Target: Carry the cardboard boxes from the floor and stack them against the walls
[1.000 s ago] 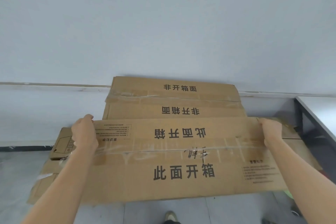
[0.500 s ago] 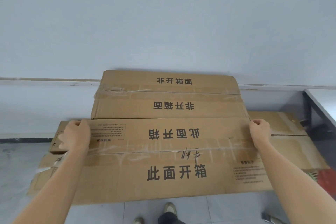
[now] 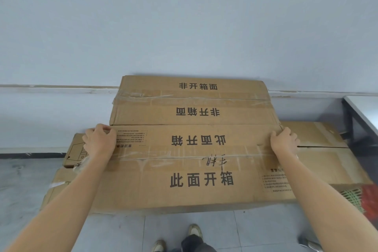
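The long flat brown cardboard box lay between the hands, its far edge butted against a second brown cardboard box that sat at the pale grey wall. Open grey tiled floor lay nearer than the hands. The held box read 此面开箱, the one beyond 非开箱面. With arms outstretched, the left hand and right hand each curled their fingers over a far corner.

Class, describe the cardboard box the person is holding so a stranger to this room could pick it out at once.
Start at the pale wall, where a taped cardboard box sits against it. Directly in front is the long flat box, its far corners held by the left hand and right hand. Only it has a black handwritten scrawl on its taped centre seam.
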Tool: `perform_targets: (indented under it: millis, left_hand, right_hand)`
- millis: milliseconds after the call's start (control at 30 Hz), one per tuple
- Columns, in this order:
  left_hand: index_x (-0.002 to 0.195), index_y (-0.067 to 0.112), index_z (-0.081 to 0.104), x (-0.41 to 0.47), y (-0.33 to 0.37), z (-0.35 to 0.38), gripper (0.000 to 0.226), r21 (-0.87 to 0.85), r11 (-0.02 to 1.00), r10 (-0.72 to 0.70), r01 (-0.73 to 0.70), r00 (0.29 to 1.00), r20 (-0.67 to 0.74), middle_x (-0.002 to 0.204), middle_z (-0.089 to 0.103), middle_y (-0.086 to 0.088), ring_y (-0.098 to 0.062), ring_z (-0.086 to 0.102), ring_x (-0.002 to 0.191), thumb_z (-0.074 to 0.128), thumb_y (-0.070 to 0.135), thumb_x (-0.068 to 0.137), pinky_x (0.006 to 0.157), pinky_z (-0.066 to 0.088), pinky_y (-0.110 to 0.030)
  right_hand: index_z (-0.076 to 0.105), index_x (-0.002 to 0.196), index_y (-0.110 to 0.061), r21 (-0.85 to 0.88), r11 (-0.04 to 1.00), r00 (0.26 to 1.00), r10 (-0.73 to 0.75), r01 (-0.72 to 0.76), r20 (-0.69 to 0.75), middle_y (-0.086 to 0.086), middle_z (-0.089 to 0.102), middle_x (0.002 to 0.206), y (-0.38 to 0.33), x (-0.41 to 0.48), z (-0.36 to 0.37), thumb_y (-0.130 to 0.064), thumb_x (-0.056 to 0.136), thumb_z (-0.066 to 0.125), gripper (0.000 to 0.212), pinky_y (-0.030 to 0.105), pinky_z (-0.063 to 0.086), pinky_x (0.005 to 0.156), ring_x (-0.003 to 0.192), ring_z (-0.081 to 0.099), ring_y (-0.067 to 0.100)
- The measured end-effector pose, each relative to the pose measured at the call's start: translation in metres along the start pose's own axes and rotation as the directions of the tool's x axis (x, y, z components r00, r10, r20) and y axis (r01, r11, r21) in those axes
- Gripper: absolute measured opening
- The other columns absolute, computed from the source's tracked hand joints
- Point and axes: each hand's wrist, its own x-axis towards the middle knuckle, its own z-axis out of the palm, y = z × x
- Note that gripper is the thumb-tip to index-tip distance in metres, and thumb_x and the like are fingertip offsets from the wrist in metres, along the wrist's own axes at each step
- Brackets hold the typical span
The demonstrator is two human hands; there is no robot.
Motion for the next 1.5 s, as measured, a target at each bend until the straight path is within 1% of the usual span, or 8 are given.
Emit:
perform_targets:
  millis: [133, 333, 667, 800, 900, 1100, 1267, 1500]
  left_hand:
    - [0.113, 0.010, 0.059, -0.005, -0.003, -0.003, 0.027, 0.083, 0.992, 0.094, -0.094, 0.996, 0.006, 0.131, 0.043, -0.018, -0.037, 0.033, 0.123, 0.047, 0.020, 0.091, 0.104, 0.027, -0.045]
    - [0.120, 0.008, 0.057, -0.028, 0.005, -0.005, 0.032, 0.119, 0.964, 0.233, -0.237, 0.971, 0.044, 0.133, 0.044, -0.019, -0.037, 0.031, 0.126, 0.048, 0.020, 0.092, 0.105, 0.023, -0.047]
    - [0.111, 0.004, 0.061, -0.101, 0.020, 0.009, 0.023, -0.154, 0.869, 0.493, -0.469, 0.840, 0.227, 0.119, 0.057, -0.014, -0.031, 0.045, 0.116, 0.050, 0.015, 0.093, 0.097, 0.034, -0.041]
    - [0.111, 0.010, 0.059, -0.158, 0.032, 0.013, 0.020, -0.371, 0.799, 0.596, -0.474, 0.708, 0.379, 0.104, 0.057, 0.002, -0.014, 0.052, 0.098, 0.051, 0.013, 0.094, 0.084, 0.041, -0.026]
    - [0.101, 0.016, 0.058, -0.199, 0.041, 0.024, 0.013, -0.472, 0.760, 0.647, -0.447, 0.588, 0.485, 0.092, 0.059, 0.007, -0.012, 0.054, 0.089, 0.052, 0.008, 0.093, 0.071, 0.038, -0.013]
    - [0.086, 0.027, 0.056, -0.289, 0.083, 0.058, 0.021, -0.584, 0.691, 0.721, -0.425, 0.356, 0.594, 0.090, 0.063, 0.001, -0.016, 0.059, 0.086, 0.053, 0.007, 0.092, 0.073, 0.042, -0.018]
    - [0.083, 0.018, 0.062, -0.390, 0.098, 0.094, 0.017, -0.608, 0.748, 0.659, -0.267, 0.181, 0.730, 0.082, 0.066, -0.006, -0.017, 0.060, 0.079, 0.053, 0.005, 0.090, 0.080, 0.045, -0.029]
    - [0.078, 0.011, 0.060, -0.517, 0.072, 0.143, 0.019, -0.520, 0.758, 0.461, -0.393, -0.241, 0.854, 0.077, 0.063, -0.006, -0.020, 0.056, 0.073, 0.051, -0.001, 0.089, 0.072, 0.041, -0.030]
  right_hand:
    - [0.020, 0.146, -0.014, -0.075, 0.988, 0.990, -0.137, 0.134, -0.036, 0.021, 0.020, 0.149, 0.009, -0.030, -0.003, -0.033, 0.092, 0.050, 0.065, 0.046, 0.017, 0.111, 0.138, 0.016, 0.032]
    - [0.025, 0.146, -0.015, -0.050, 0.974, 0.975, -0.223, 0.222, -0.019, 0.017, 0.016, 0.153, 0.028, -0.086, -0.013, -0.035, 0.094, 0.047, 0.059, 0.046, 0.018, 0.112, 0.141, 0.012, 0.030]
    - [0.049, 0.131, -0.009, 0.238, 0.950, 0.976, -0.176, 0.203, -0.129, 0.013, 0.036, 0.143, 0.084, -0.184, -0.009, -0.016, 0.090, 0.056, 0.042, 0.043, 0.025, 0.111, 0.134, 0.027, 0.026]
    - [0.054, 0.125, -0.004, 0.367, 0.919, 0.980, -0.082, 0.144, -0.181, 0.016, 0.045, 0.132, 0.127, -0.216, -0.011, -0.007, 0.088, 0.058, 0.037, 0.028, 0.028, 0.099, 0.123, 0.038, 0.027]
    - [0.054, 0.124, -0.004, 0.427, 0.903, 0.979, 0.053, 0.037, -0.197, 0.015, 0.048, 0.128, 0.173, -0.230, -0.020, -0.005, 0.087, 0.058, 0.037, 0.029, 0.031, 0.098, 0.122, 0.042, 0.027]
    - [0.057, 0.119, -0.003, 0.517, 0.849, 0.927, 0.276, -0.112, -0.254, 0.009, 0.055, 0.115, 0.276, -0.261, -0.065, -0.006, 0.086, 0.058, 0.033, 0.029, 0.038, 0.091, 0.112, 0.049, 0.025]
    - [0.058, 0.118, -0.003, 0.600, 0.760, 0.799, 0.511, -0.249, -0.317, 0.005, 0.052, 0.108, 0.366, -0.314, -0.099, -0.006, 0.086, 0.058, 0.032, 0.022, 0.032, 0.084, 0.106, 0.051, 0.022]
    - [0.058, 0.116, -0.001, 0.743, 0.522, 0.495, 0.818, -0.419, -0.295, 0.012, 0.059, 0.114, 0.437, -0.431, -0.088, -0.005, 0.086, 0.061, 0.031, 0.024, 0.036, 0.090, 0.099, 0.051, 0.016]
